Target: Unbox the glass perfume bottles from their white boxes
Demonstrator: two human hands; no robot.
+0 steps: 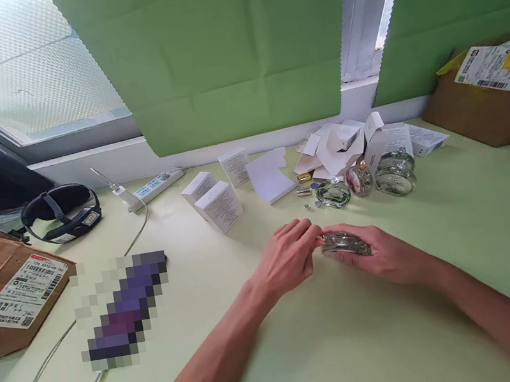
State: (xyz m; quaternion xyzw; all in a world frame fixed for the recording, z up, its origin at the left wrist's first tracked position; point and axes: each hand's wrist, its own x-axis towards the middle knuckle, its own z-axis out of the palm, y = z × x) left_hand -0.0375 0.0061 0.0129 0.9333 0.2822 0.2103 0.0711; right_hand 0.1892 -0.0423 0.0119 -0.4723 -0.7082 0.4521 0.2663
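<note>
We are holding a round glass bottle [345, 244] low over the middle of the pale green table [484, 232], well clear of every edge. Our right hand [385, 251] is cupping it from the right, fingers curled around its body. Our left hand [287, 258] is pinching at the bottle's gold neck, fingertips closed on it. Both forearms are reaching in from the near edge, angling toward each other. Open table is lying all around our hands. Toward the far edge, three more glass bottles [364, 181] are standing beside torn white cartons [335, 146], with closed white boxes [218, 200] left of them. A cardboard box [5, 295] is sitting at the left edge.
</note>
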